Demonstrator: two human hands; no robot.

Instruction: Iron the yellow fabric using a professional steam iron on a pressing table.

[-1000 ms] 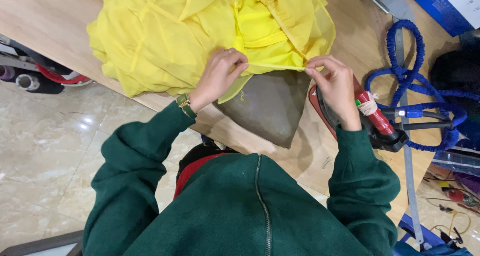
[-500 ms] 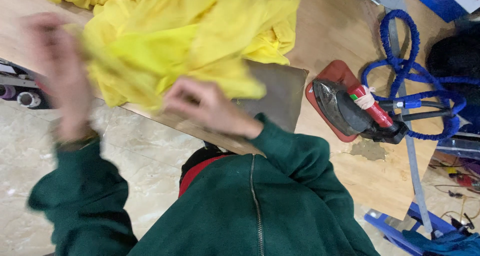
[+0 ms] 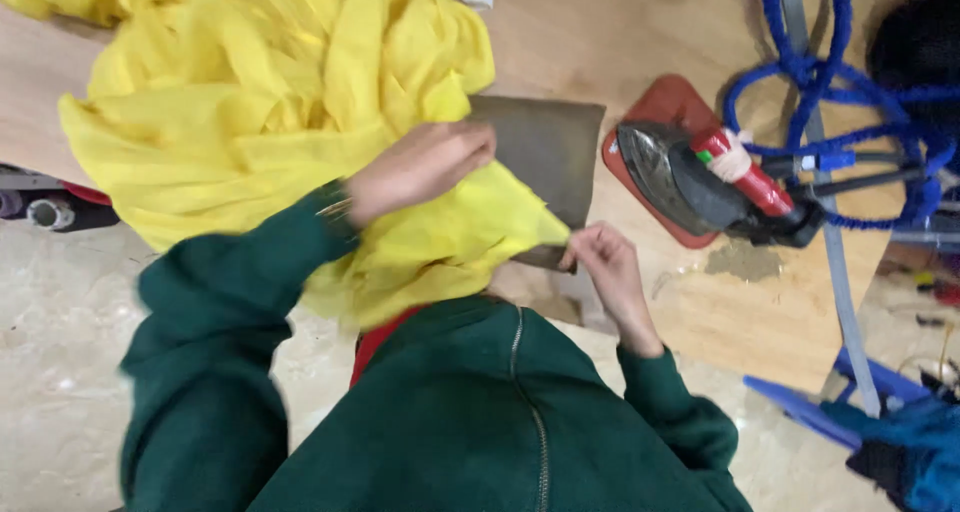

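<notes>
A large crumpled yellow cloth (image 3: 260,122) covers the left half of the wooden table (image 3: 600,42) and hangs over its near edge. My left hand (image 3: 420,170) grips the cloth above a dark grey rectangular pad (image 3: 545,152). My right hand (image 3: 605,262) pinches a pointed corner of the cloth at the pad's near edge, close to my green jacket. The cloth is stretched between both hands.
A dark iron with a red handle (image 3: 700,177) rests on a red mat (image 3: 660,107) to the right of the pad. Blue coiled cord (image 3: 800,62) loops at the far right beside a grey metal bar (image 3: 835,252). Tiled floor (image 3: 60,322) lies below left.
The cloth has been swung and pulled toward me. My left hand came back from far left onto the cloth by the pad; my right hand moved down to its corner.
</notes>
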